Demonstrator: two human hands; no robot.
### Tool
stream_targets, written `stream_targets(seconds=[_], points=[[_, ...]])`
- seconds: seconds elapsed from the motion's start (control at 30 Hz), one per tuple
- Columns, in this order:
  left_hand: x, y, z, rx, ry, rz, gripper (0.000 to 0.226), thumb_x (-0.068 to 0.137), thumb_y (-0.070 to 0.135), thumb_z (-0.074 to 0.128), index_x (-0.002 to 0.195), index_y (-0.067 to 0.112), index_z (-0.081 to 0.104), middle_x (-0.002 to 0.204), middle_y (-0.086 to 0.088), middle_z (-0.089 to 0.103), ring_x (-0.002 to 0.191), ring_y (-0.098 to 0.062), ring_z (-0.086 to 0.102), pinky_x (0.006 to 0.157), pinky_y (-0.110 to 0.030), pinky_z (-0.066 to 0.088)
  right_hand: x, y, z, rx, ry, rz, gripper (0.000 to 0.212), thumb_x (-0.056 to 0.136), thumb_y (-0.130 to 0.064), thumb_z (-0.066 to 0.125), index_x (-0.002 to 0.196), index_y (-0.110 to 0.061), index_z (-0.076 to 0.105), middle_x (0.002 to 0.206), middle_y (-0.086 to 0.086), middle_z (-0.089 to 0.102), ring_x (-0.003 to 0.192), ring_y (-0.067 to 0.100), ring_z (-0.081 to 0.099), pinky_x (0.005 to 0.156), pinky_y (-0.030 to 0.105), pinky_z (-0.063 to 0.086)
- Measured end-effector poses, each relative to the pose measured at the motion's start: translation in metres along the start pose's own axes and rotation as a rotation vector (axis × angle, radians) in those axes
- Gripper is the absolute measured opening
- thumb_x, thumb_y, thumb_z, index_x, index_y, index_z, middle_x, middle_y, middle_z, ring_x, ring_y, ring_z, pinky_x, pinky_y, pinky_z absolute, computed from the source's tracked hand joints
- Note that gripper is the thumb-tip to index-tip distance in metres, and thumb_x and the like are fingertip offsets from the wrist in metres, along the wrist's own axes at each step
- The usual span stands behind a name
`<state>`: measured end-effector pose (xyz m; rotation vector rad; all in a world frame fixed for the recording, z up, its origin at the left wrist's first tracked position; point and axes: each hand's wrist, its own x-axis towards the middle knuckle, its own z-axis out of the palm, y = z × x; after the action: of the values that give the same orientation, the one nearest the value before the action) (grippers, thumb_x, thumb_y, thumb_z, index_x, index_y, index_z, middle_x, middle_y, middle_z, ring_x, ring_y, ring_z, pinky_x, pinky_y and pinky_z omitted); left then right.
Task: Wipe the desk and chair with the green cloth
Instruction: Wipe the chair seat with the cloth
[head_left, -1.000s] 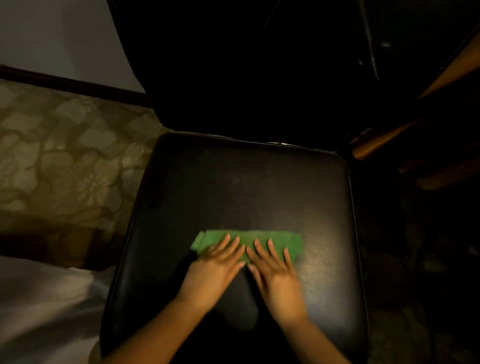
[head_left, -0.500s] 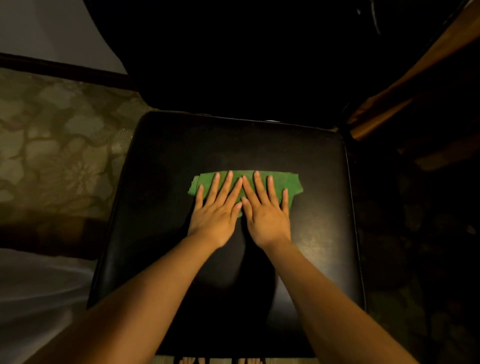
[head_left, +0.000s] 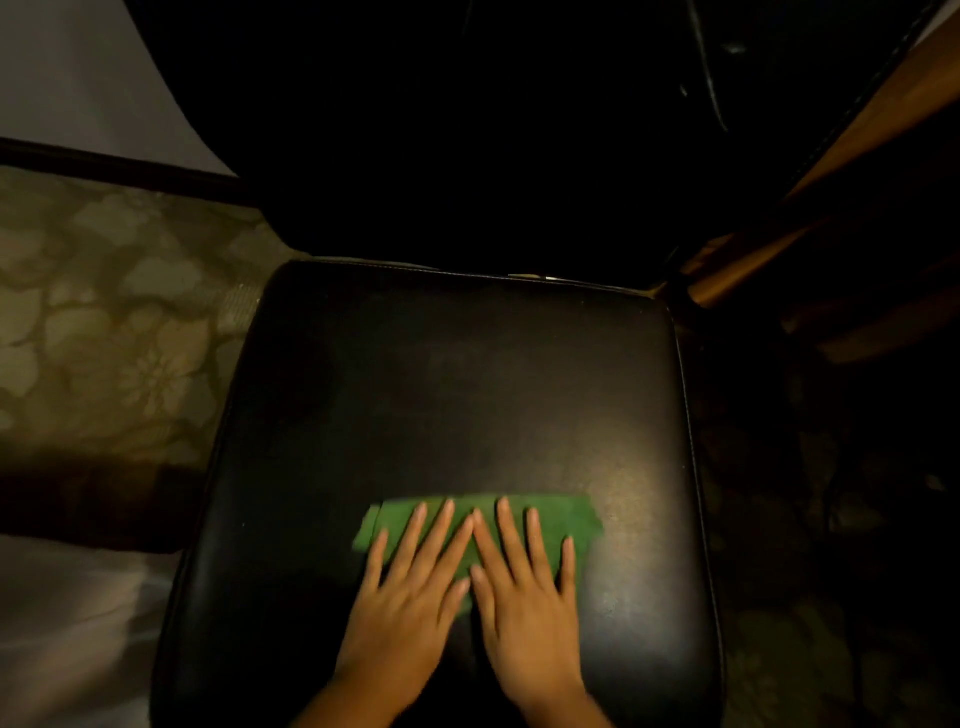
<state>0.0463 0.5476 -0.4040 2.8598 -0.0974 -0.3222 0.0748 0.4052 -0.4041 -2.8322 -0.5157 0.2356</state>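
Fingers (head_left: 447, 525) of both hands lie spread flat on the green cloth (head_left: 550, 514), pinning it to the chair (head_left: 467, 374) seat, apparently for even wiping pressure.

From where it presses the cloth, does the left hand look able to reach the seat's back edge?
Probably yes: the left hand lies flat on the green cloth, and bare seat stretches ahead to the back edge.

Cloth (head_left: 545, 514) (near edge) — under hands (head_left: 467, 618)
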Motion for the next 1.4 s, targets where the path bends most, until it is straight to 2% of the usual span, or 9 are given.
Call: stream_targets(seconds=[0.13,0.23,0.3,0.43,0.67,0.9,1.13,1.3,1.4], points=[[0.094,-0.022,-0.029,0.067,0.057,-0.02,0.051,0.095,0.043,0.005,0.143,0.026,0.004,0.152,0.002,0.019,0.14,-0.019,0.014,0.109,-0.041,0.003,0.097,0.006,-0.016,-0.041,-0.01,0.064,0.052,0.092,-0.042,0.025,0.141,-0.03,0.037,0.149,-0.003,0.035,0.137,0.025,0.03,0.107,0.056,0.02],[0.141,-0.03,-0.044,0.091,-0.063,-0.041,0.048,0.094,0.044,0.003,0.133,0.031,-0.02,0.143,0.011,-0.025,0.138,-0.013,-0.016,0.11,-0.041,-0.011,0.138,0.012,-0.022,-0.034,-0.094,0.091,0.062,0.087,-0.049,-0.003,0.147,-0.036,0.005,0.156,-0.011,0.001,0.14,0.013,-0.012,0.108,0.047,-0.012],[0.143,-0.03,-0.045,0.105,-0.076,-0.031,0.049,0.096,0.041,0.01,0.134,0.03,-0.02,0.144,0.01,-0.026,0.139,-0.014,-0.015,0.11,-0.042,-0.011,0.137,0.011,-0.021,-0.007,-0.105,0.104,0.061,0.085,-0.049,-0.009,0.144,-0.037,-0.006,0.152,-0.015,-0.013,0.135,0.009,-0.023,0.106,0.047,-0.018],[0.078,-0.016,-0.019,0.079,0.101,-0.017,0.056,0.09,0.036,0.026,0.143,0.021,0.016,0.148,-0.004,0.034,0.136,-0.021,0.021,0.106,-0.046,0.015,0.078,0.001,-0.009,-0.026,-0.002,0.07,0.054,0.092,-0.041,0.023,0.145,-0.031,0.026,0.153,-0.007,0.022,0.142,0.02,0.013,0.108,0.058,0.014],[-0.044,0.001,0.014,0.013,-0.025,-0.116,0.053,0.094,0.041,0.009,0.145,0.026,0.013,0.156,0.003,-0.003,0.142,-0.016,0.001,0.111,-0.042,0.003,-0.032,-0.019,0.014,0.014,-0.097,0.008,0.05,0.099,-0.044,0.008,0.148,-0.036,0.013,0.157,-0.01,0.003,0.144,0.014,0.006,0.107,0.05,0.011],[0.079,-0.044,-0.035,0.008,0.021,-0.149,0.055,0.094,0.045,-0.002,0.145,0.027,0.008,0.152,-0.001,0.024,0.139,-0.018,0.012,0.108,-0.043,0.009,0.11,-0.018,-0.017,-0.019,-0.074,-0.056,0.048,0.095,-0.042,0.025,0.141,-0.034,0.037,0.15,-0.005,0.033,0.139,0.022,0.027,0.105,0.059,0.02],[0.154,-0.069,-0.071,0.061,-0.213,-0.171,0.05,0.095,0.043,0.007,0.127,0.033,-0.03,0.149,0.009,-0.029,0.135,-0.013,-0.028,0.109,-0.042,-0.014,0.184,-0.019,-0.027,-0.035,-0.193,-0.028,0.049,0.101,-0.041,0.013,0.148,-0.037,-0.002,0.156,-0.011,-0.011,0.141,0.013,-0.019,0.109,0.047,-0.017],[0.097,-0.058,-0.036,0.058,0.096,-0.06,0.054,0.094,0.043,0.004,0.144,0.022,0.009,0.151,-0.004,0.027,0.14,-0.019,0.011,0.111,-0.045,0.01,0.124,-0.026,-0.013,-0.025,-0.054,-0.017,0.054,0.093,-0.042,0.016,0.145,-0.032,0.026,0.153,-0.006,0.025,0.141,0.019,0.011,0.11,0.053,0.015],[0.044,-0.042,-0.021,0.008,0.086,-0.061,0.053,0.095,0.041,0.002,0.145,0.024,0.004,0.156,0.002,0.001,0.141,-0.017,-0.002,0.11,-0.042,0.004,0.07,-0.027,-0.004,-0.009,-0.049,-0.023,0.048,0.097,-0.04,0.023,0.142,-0.032,0.034,0.147,-0.005,0.038,0.138,0.022,0.026,0.107,0.053,0.024]])
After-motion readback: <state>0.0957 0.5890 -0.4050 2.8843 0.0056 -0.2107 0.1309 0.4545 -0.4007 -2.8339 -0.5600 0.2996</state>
